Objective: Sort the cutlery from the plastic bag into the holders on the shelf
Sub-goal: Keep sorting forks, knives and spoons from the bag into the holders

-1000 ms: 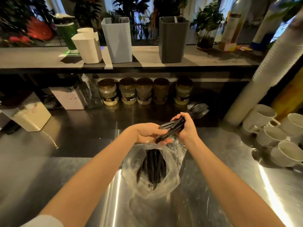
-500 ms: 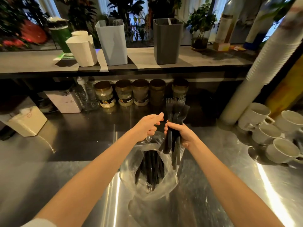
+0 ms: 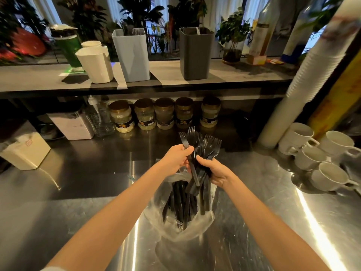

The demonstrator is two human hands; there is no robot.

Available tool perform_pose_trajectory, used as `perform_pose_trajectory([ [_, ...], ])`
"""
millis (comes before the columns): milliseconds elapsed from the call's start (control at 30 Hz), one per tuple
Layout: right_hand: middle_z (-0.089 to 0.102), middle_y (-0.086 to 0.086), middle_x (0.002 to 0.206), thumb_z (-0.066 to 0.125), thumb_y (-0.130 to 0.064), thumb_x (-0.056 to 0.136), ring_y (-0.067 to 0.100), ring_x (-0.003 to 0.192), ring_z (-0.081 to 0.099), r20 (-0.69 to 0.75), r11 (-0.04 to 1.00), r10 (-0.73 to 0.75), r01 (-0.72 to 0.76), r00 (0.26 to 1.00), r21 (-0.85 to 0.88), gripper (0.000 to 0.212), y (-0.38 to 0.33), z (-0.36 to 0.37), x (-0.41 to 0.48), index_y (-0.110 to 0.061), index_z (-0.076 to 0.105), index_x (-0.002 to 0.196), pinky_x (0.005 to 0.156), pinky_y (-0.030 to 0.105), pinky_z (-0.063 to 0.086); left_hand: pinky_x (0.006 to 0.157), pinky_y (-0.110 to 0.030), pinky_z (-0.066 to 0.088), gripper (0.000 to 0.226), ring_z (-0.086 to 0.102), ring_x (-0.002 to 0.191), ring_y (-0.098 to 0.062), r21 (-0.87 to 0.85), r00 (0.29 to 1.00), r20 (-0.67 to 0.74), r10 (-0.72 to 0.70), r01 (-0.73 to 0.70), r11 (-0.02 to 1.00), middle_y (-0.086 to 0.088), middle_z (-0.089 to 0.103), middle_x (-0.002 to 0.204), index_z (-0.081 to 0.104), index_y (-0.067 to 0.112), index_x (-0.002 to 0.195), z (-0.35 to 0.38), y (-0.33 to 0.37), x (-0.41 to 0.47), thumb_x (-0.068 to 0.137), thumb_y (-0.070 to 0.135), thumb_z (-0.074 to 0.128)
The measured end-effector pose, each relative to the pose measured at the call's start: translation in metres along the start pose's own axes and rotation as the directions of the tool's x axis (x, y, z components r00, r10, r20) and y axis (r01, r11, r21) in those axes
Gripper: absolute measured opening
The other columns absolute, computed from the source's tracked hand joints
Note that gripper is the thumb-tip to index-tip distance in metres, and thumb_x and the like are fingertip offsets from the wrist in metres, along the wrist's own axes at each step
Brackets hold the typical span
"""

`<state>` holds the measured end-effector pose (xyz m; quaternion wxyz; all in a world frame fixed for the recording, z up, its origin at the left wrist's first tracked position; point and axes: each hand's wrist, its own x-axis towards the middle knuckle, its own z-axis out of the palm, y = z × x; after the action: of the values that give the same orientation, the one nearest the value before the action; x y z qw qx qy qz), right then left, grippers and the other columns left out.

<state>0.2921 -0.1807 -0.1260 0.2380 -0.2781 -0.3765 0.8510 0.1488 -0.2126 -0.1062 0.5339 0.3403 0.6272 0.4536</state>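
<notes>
We see a metal surface, polished, finely scratched and throwing bright glare. The forks are black plastic with a slight sheen. The plastic bag is thin clear film, crinkled and glossy. On the matt grey shelf, the pale blue holder and the dark grey holder look like smooth matt plastic. The mugs look like glazed white ceramic.

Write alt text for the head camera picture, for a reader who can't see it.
A right hand grips a bunch of black forks, tines up, and the left hand pinches one fork, above a plastic bag of cutlery on a steel counter. Three holders stand on the shelf behind.
</notes>
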Motion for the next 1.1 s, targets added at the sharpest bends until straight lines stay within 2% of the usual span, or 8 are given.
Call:
perform_pose_trajectory([
  [167,0.073,0.011,0.090,0.045,0.000,0.093,0.021,0.080,0.071,-0.004,0.998,0.026,-0.027,1.000,-0.064,0.021,0.001,-0.003,-0.004,-0.002,0.062,0.107,0.068,0.031,0.058,0.045,-0.016,0.032,0.014,0.033,0.046,-0.004,-0.039,0.999,0.046,-0.026,0.028,0.999,0.002,0.038,0.060,0.053,0.011,0.090,-0.007,-0.010,-0.003,0.099,0.018,0.046],
  [300,0.073,0.013,0.090,0.043,0.004,0.093,0.023,0.081,0.072,-0.004,1.000,0.031,-0.031,1.000,0.001,0.023,0.003,-0.003,-0.005,0.000,0.063,0.103,0.069,0.032,0.059,0.047,-0.018,0.031,0.011,0.034,0.043,-0.004,-0.058,1.000,0.022,-0.017,0.018,0.998,0.003,0.039,0.059,0.054,0.009,0.098,-0.008,-0.015,-0.002,0.099,0.018,0.047],
  [400,0.073,0.013,0.091,0.044,0.002,0.094,0.024,0.082,0.072,-0.014,0.999,0.033,-0.034,0.999,-0.009,0.022,0.006,-0.003,-0.003,0.000,0.063,0.104,0.071,0.034,0.059,0.045,-0.016,0.035,0.012,0.038,0.043,-0.003,-0.034,1.000,0.018,0.021,-0.021,0.999,0.002,0.041,0.060,0.055,0.010,0.092,-0.007,-0.019,-0.001,0.098,0.018,0.048],
  [467,0.072,0.014,0.094,0.046,-0.001,0.094,0.025,0.085,0.071,-0.035,0.999,0.032,-0.033,0.999,-0.027,0.021,0.008,-0.002,0.000,0.000,0.062,0.107,0.071,0.035,0.059,0.053,-0.019,0.039,0.015,0.045,0.054,-0.007,0.011,0.998,0.042,0.050,-0.051,0.999,0.000,0.046,0.067,0.054,0.010,0.088,-0.007,-0.024,0.002,0.098,0.021,0.050],
  [567,0.073,0.011,0.094,0.051,-0.004,0.093,0.023,0.086,0.071,-0.108,0.994,0.023,-0.034,0.994,-0.103,0.019,0.012,-0.001,0.005,-0.002,0.063,0.108,0.068,0.031,0.057,0.074,-0.032,0.043,0.016,0.052,0.082,-0.017,0.113,0.995,0.054,0.079,-0.085,0.990,-0.004,0.055,0.085,0.056,0.013,0.090,-0.004,-0.029,0.003,0.098,0.025,0.049],
  [767,0.068,0.010,0.099,0.055,-0.002,0.090,0.023,0.091,0.066,-0.190,0.954,0.022,-0.078,0.982,-0.290,0.019,0.015,-0.003,0.006,-0.007,0.064,0.106,0.070,0.030,0.055,0.096,-0.034,0.048,0.030,0.057,0.108,-0.016,0.257,0.995,0.032,0.097,-0.102,0.961,-0.004,0.062,0.113,0.056,0.009,0.118,0.001,-0.037,-0.001,0.095,0.028,0.054],
  [967,0.068,0.019,0.106,0.053,-0.002,0.090,0.027,0.090,0.069,-0.162,0.967,0.031,-0.070,0.986,-0.244,0.022,0.017,-0.011,0.005,-0.002,0.063,0.110,0.071,0.032,0.057,0.099,-0.043,0.046,0.021,0.058,0.109,-0.022,0.108,1.000,-0.005,0.028,-0.027,0.994,-0.005,0.063,0.114,0.058,0.013,0.114,0.002,-0.033,-0.002,0.096,0.022,0.052],
  [1100,0.066,0.020,0.108,0.051,-0.004,0.091,0.027,0.089,0.069,-0.149,0.980,0.046,-0.073,0.988,-0.186,0.026,0.017,-0.012,0.005,0.001,0.059,0.116,0.069,0.032,0.058,0.091,-0.036,0.047,0.015,0.060,0.098,-0.017,-0.048,0.999,-0.022,0.025,-0.026,0.998,-0.001,0.065,0.101,0.059,0.014,0.108,0.002,-0.031,-0.003,0.097,0.014,0.050],
])
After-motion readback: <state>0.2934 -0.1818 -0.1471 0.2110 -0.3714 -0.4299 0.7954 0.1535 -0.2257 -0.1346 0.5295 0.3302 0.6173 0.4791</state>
